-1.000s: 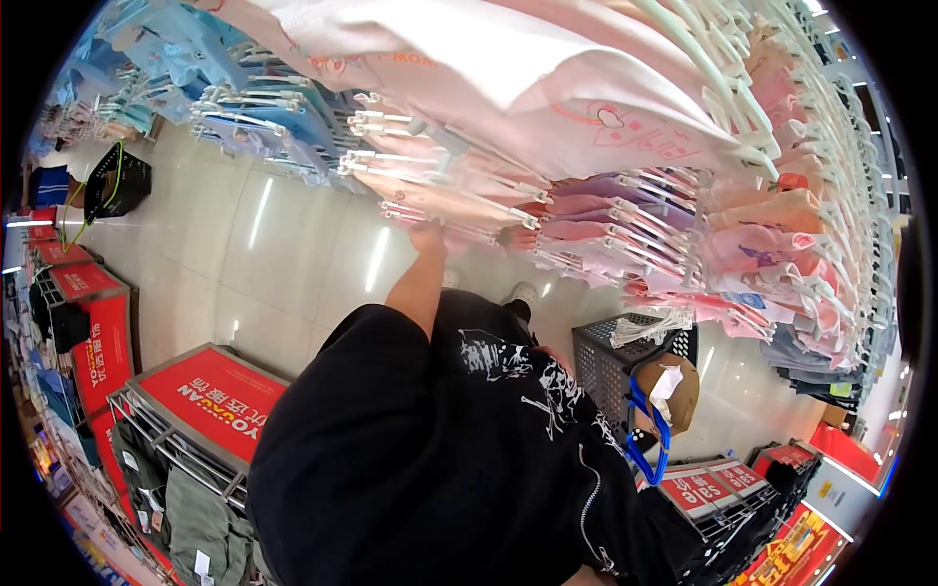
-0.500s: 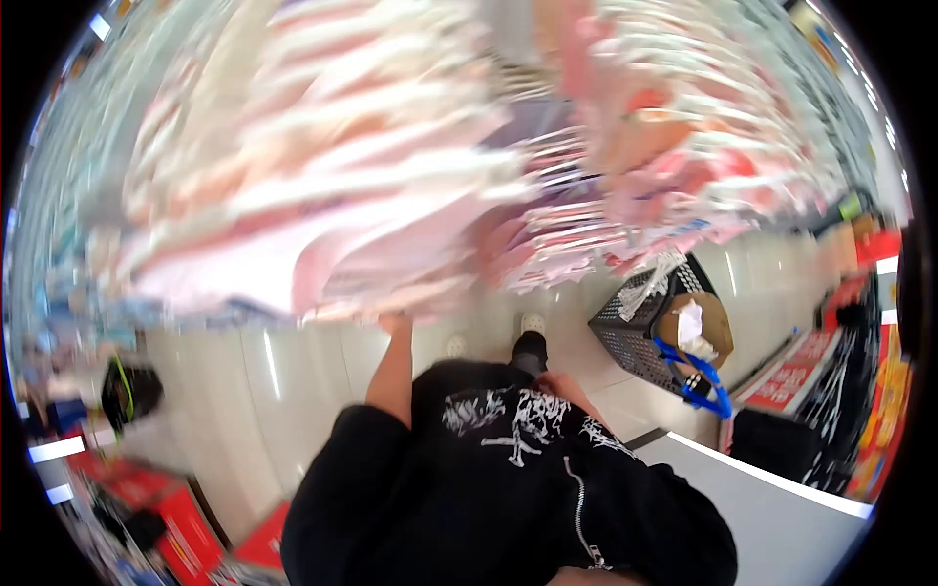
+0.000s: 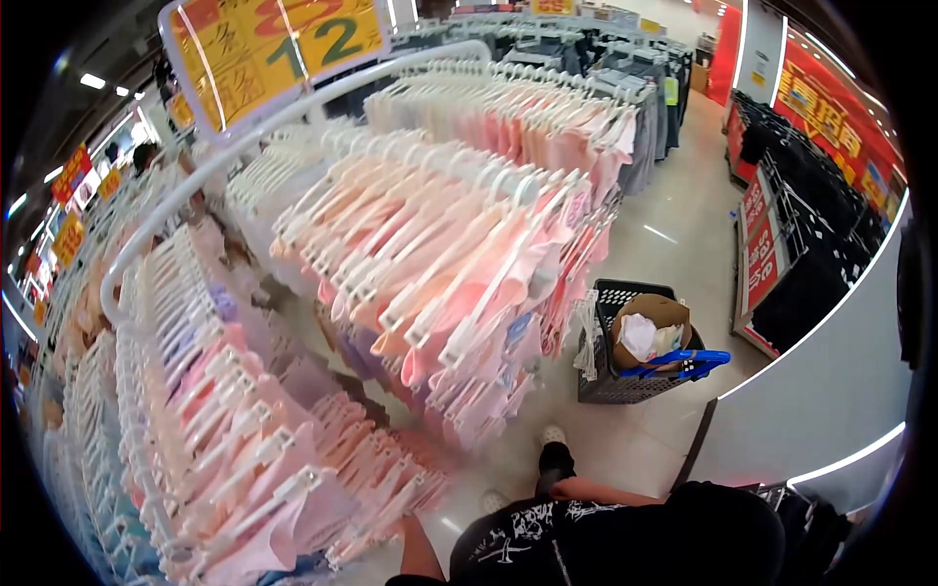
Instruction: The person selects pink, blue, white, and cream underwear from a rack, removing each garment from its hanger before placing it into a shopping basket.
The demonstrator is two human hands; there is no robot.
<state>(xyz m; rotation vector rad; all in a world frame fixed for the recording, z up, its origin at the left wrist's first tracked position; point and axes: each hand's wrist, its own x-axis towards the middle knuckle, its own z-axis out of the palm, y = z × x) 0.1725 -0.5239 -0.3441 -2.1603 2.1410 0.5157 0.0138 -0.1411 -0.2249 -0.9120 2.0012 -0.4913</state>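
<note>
My left hand [image 3: 406, 524] reaches up to the lower edge of a row of pink underwear [image 3: 269, 527] on white clip hangers, its fingers hidden by the hanging garments. My right hand [image 3: 567, 486] rests low against the front of my black shirt [image 3: 625, 537], near my leg, with the fingers out of sight. Right ahead, another row of peach and pink underwear [image 3: 430, 234] hangs on white hangers from a rack with a white rail [image 3: 230, 151].
A dark shopping basket [image 3: 625, 391] with a blue handle stands on the tiled floor [image 3: 674, 244], holding a cardboard box [image 3: 674, 313] with white items. Black garments [image 3: 801, 264] on racks line the right. A yellow price sign [image 3: 278, 59] tops the rack.
My view has lifted and turned, so the rack tops, price sign and aisle now show. The basket sits nearer the middle, and my left hand remains at the lower garments.
</note>
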